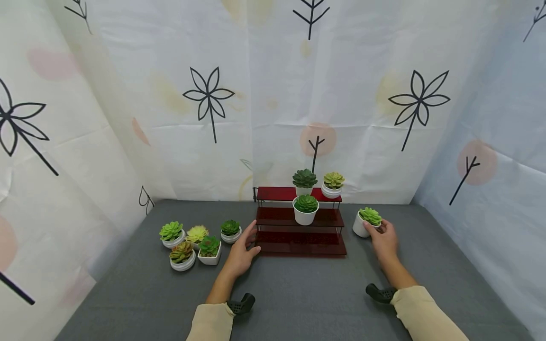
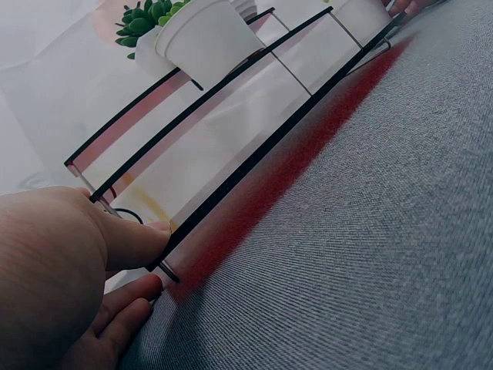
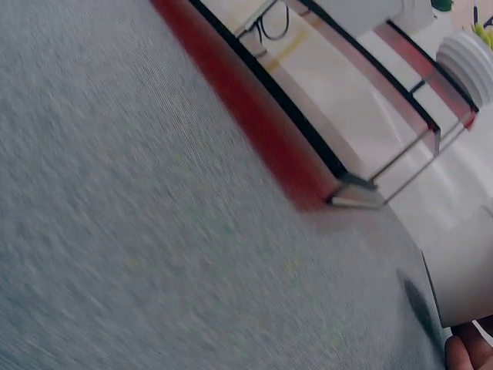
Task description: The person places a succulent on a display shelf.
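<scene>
My right hand (image 1: 385, 240) grips a white pot with a light green succulent (image 1: 370, 216), tilted, to the right of the tiered rack. In the right wrist view the white pot (image 3: 462, 270) is cut off by the frame edge, with fingertips (image 3: 470, 351) under it and a shadow beside it. At the rack's left side is my left hand (image 1: 241, 255), fingers extended; its thumb (image 2: 139, 243) touches the lowest tier's corner. The dark red three-tier rack (image 1: 300, 244) bears a potted succulent (image 1: 304, 215) on its middle tier and two, dark green (image 1: 304, 179) and yellow-green (image 1: 332, 184), on top.
Several potted succulents stand grouped at the left of the grey table (image 1: 298, 303), among them a reddish-green one (image 1: 182, 255) and a square-potted one (image 1: 209, 251). One small pot (image 1: 231, 232) is close to my left hand. A printed cloth backdrop (image 1: 273, 94) rises behind the table.
</scene>
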{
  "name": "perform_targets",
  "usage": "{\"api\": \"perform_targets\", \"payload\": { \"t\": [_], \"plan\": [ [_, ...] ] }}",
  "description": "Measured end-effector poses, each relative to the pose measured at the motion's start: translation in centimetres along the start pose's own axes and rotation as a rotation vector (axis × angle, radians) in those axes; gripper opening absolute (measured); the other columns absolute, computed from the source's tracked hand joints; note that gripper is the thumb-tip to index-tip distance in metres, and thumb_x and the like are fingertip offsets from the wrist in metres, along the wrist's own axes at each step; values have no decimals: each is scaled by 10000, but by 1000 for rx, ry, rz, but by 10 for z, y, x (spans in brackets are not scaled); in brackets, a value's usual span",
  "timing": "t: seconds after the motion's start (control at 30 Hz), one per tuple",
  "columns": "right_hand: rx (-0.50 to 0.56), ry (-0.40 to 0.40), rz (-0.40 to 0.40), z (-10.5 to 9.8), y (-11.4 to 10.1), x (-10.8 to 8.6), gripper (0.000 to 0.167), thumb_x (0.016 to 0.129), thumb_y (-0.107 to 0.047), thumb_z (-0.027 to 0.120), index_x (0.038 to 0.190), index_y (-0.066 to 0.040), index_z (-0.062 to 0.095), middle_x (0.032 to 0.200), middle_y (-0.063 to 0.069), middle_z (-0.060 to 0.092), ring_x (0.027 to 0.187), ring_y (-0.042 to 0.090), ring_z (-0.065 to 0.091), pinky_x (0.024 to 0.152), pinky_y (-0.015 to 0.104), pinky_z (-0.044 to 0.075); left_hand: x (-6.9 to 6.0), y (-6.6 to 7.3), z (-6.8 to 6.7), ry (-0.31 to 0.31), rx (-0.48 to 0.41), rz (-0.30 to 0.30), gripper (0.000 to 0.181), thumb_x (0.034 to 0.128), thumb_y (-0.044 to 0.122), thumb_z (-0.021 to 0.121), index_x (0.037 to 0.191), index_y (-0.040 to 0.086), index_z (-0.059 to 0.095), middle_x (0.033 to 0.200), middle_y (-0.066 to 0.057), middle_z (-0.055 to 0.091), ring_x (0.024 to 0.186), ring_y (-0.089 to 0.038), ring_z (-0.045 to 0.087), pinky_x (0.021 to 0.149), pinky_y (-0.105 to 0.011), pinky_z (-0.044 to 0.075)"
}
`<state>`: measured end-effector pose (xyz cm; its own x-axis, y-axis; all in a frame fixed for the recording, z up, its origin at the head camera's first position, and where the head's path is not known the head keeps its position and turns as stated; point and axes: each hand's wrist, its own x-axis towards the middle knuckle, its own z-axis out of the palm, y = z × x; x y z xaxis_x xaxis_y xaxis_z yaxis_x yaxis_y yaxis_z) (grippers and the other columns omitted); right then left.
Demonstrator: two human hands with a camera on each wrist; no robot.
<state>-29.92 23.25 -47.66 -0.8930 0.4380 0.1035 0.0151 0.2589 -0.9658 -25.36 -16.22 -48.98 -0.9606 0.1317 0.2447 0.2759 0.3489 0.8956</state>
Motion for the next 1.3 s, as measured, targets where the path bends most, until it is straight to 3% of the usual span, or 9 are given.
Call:
{"api": "perform_targets", "payload": {
  "t": [0.27,0.5,0.77,1.13,1.3],
  "plan": [
    [151,-41,55,9,-18,-11,717,942,-358,638,1459,33,329,1401,234,463,1070,158,493,770,162,419,0,1,-2,7,5,0,760,910,-72,615,1547,176,281,1463,-177,429,1256,-380,475,1046,-543,337],
    [265,-27,43,21,-35,-18,674,943,-317,650,1438,33,354,1368,199,478,1003,71,493,779,153,443,0,1,-3,6,1,-5,759,912,-73,611,1547,176,278,1467,-178,423,1265,-381,467,1049,-547,331],
    [331,1,-43,32,-51,-22,606,945,-236,655,1402,58,387,1317,203,509,957,43,515,723,105,450,-1,1,-3,12,4,15,751,908,-71,618,1543,159,290,1455,-195,432,1253,-392,475,1040,-557,337],
    [217,-5,-210,46,-49,-26,542,891,-128,712,1336,68,472,1263,250,579,923,-1,528,763,100,419,-1,-1,0,17,-5,21,743,907,-63,625,1539,154,299,1449,-206,435,1254,-401,472,1037,-564,339],
    [176,-30,-276,50,-50,-30,547,883,-110,722,1346,54,481,1292,233,573,1007,99,549,777,91,414,-1,0,1,14,1,19,751,905,-76,619,1541,159,297,1447,-196,439,1247,-395,478,1034,-556,347]
  ]
}}
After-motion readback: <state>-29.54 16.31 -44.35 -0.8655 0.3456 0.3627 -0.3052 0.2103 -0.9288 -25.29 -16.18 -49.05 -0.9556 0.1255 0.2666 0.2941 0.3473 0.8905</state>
